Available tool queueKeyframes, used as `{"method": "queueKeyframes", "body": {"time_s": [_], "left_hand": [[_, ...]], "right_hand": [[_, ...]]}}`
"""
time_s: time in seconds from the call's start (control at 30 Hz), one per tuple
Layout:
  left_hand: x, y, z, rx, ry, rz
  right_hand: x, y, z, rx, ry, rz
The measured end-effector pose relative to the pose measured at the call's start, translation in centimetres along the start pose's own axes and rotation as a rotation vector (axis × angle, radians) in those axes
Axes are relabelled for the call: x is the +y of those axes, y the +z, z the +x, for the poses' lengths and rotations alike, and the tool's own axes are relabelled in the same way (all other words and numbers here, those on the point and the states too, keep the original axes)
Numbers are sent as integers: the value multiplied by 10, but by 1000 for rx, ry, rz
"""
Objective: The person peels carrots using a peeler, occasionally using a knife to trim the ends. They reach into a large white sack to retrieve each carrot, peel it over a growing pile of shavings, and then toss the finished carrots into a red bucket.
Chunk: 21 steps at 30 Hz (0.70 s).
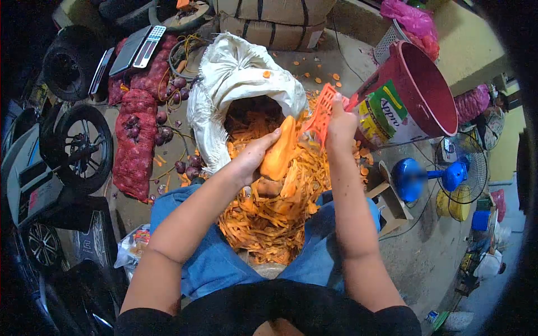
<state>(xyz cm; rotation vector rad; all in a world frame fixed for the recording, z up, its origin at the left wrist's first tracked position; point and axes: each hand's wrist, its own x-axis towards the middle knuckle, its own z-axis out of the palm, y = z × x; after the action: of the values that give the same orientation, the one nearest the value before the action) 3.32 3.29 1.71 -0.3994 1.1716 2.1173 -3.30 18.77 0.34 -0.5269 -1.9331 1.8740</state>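
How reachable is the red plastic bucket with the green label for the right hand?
Probably yes: the way from right hand to bucket looks free, though that hand grips an orange slotted plastic tool.

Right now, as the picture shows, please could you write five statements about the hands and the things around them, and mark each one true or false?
1. The left hand holds a carrot. True.
2. The right hand is empty. False: it holds an orange peeler.
3. Carrot peelings lie heaped between the person's knees. True.
4. The red bucket is on the picture's left side of the white sack. False: it is on the right side.
5. Loose onions lie near a red mesh sack. True.
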Motion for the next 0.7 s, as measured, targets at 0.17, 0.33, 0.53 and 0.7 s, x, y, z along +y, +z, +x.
{"method": "queueKeyframes", "body": {"time_s": [0.17, 0.33, 0.53, 0.7], "left_hand": [[-7, -13, 15, -4, 10, -49], [-15, -20, 27, -94, -17, -208], [-5, -9, 18, 11, -137, -159], [-14, -18, 25, -37, -100, -18]], "right_hand": [[-8, -1, -25, -171, 38, 134], [-9, 10, -39, -216, 92, 326], [13, 20, -41, -213, -229, -119], [24, 21, -42, -243, -171, -96]]}}
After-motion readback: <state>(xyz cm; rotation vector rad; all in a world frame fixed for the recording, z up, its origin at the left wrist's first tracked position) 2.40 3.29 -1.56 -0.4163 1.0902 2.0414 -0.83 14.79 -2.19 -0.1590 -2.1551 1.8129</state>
